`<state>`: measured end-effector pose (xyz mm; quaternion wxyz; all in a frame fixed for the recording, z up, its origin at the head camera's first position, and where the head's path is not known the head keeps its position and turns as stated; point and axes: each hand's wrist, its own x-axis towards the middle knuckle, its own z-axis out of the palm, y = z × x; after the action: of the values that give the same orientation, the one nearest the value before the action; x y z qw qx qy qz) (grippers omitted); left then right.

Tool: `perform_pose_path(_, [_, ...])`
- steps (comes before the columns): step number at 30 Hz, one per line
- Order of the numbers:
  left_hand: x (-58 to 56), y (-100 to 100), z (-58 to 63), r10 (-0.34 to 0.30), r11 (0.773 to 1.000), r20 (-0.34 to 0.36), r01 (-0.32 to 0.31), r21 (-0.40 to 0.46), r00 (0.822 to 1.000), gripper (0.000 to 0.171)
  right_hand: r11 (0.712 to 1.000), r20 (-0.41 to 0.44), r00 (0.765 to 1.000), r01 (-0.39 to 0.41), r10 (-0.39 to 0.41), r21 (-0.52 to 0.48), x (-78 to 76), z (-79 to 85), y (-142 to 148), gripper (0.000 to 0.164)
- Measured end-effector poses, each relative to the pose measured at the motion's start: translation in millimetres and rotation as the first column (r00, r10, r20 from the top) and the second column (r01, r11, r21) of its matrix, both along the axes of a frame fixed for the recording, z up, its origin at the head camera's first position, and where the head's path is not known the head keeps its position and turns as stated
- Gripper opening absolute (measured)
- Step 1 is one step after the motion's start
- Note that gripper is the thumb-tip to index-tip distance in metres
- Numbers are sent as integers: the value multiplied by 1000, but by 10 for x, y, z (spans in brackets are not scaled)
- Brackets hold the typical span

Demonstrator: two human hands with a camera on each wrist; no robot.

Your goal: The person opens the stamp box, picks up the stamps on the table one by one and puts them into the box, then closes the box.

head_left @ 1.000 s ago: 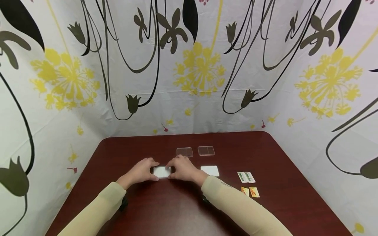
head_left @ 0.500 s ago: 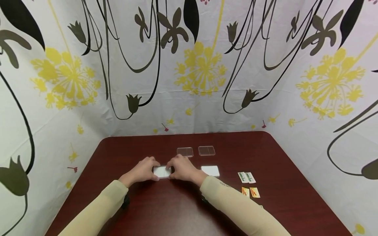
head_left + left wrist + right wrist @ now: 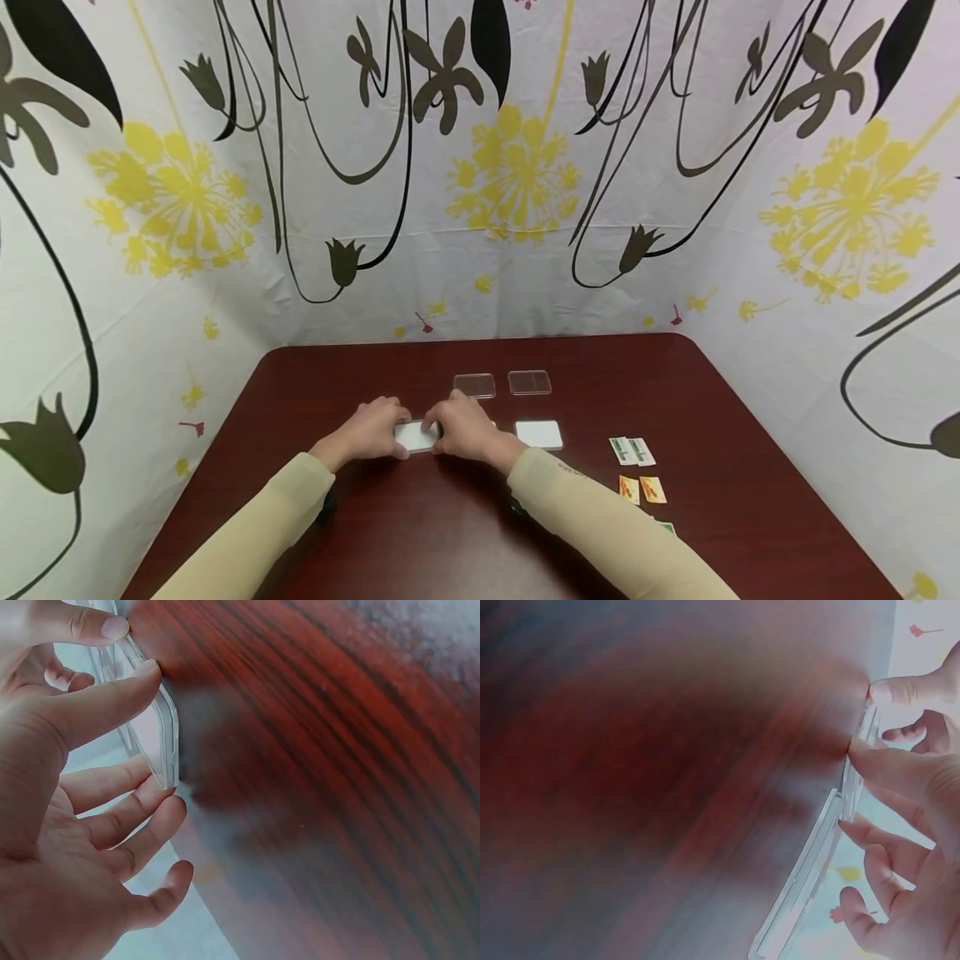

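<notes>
A shallow clear plastic case [image 3: 415, 436] with a white inside lies flat on the table between the two hands. My left hand [image 3: 372, 429] pinches its left end, thumb [image 3: 112, 705] along the near edge and fingers at the far side. At the opposite end my right hand [image 3: 467, 429] grips it in the same way, thumb [image 3: 889, 765] on the near edge. The right wrist view shows a second clear case [image 3: 799, 877] lying close by, its corner overlapping the held one. Part of the held case is hidden by the fingers.
Another white-filled case [image 3: 538, 434] lies right of the right hand. Behind stand two clear empty-looking lids, one left [image 3: 475, 385] and one right [image 3: 529, 382]. At the right are green-and-white packets [image 3: 632, 451], orange packets [image 3: 652, 490] and a green-edged piece [image 3: 665, 527] partly behind the sleeve.
Both hands keep their hold on the case with hardly any movement. The whole head view has shifted slightly, and more of the green-edged piece shows beside the right sleeve.
</notes>
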<state>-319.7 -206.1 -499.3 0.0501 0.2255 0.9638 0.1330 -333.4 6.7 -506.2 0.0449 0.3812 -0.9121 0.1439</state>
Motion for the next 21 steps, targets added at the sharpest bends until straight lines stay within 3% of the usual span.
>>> perform_pose_path(4, [24,28,7,13,1000,2,-13,-6,1000,46,1000,-10,1000,-2,2,3,31,-5,1,32])
perform_pose_path(13, [86,101,34,13,998,-75,-17,-53,997,47,1000,7,1000,23,-23,17,1,32,10,33])
perform_pose_path(21, [98,93,33,15,1000,-53,-16,-12,999,47,999,14,1000,25,-25,27,33,60,-10,31])
